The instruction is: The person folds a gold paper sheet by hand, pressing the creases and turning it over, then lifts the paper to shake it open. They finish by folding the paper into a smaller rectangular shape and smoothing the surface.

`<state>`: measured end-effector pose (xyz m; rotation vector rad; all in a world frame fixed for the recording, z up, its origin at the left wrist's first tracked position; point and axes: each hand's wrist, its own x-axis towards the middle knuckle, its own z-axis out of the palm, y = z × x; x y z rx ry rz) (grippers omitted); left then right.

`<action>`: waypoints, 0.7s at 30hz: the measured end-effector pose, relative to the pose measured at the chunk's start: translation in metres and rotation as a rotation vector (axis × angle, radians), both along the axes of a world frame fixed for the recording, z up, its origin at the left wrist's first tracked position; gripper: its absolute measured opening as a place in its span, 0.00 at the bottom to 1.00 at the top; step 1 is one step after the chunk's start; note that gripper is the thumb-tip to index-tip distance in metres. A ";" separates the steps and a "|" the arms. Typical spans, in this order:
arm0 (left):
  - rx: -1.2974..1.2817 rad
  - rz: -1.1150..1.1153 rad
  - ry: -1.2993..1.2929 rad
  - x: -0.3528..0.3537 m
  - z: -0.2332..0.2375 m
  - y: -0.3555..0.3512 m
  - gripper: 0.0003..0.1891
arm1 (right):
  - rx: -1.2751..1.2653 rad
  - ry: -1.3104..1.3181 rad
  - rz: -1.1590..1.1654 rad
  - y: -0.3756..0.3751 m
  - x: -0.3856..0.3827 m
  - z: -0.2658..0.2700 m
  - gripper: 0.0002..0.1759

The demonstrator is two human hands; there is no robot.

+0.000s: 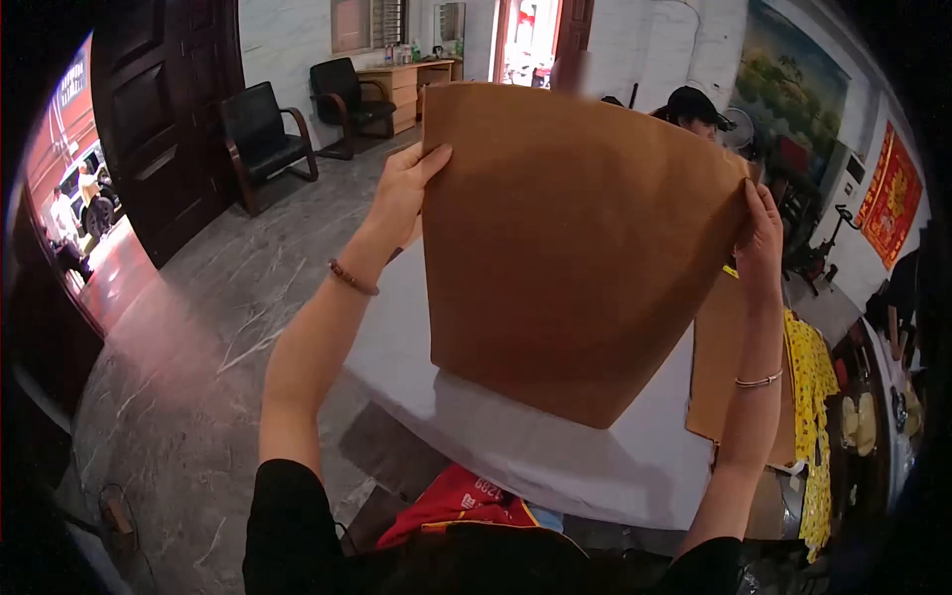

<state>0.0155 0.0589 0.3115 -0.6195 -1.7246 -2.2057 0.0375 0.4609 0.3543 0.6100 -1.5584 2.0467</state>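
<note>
Cardboard fills the middle of the view: a large brown cardboard sheet (585,248), wider at the top and rounded along its lower edge, is held upright in the air above the white tabletop (555,456), touching nothing but the two hands. The left hand (402,188) is closed on the sheet's upper left edge, thumb on the near face and fingers out of sight behind it. The right hand (762,238) grips the right edge a little lower, fingers wrapped over the border. A second brown cardboard piece (716,367) lies flat on the tabletop under the right forearm, just beside a yellow patterned garment (808,397), and a red cloth (456,501) shows below the tabletop's near edge. A person in a black cap (692,104) is partly hidden behind the sheet. Both grips are at the borders only, so the sheet could bow, or slip from one hand and swing down onto the tabletop. Since it blocks the view ahead, it could also knock against the person behind.
</note>
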 end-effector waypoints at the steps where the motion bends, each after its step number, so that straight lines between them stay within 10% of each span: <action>1: 0.002 0.010 -0.004 0.001 -0.001 0.003 0.17 | -0.003 -0.012 -0.040 0.001 0.004 0.001 0.05; 21: 0.202 -0.034 0.107 -0.005 -0.007 0.012 0.07 | 0.087 0.038 -0.029 0.009 -0.004 -0.006 0.15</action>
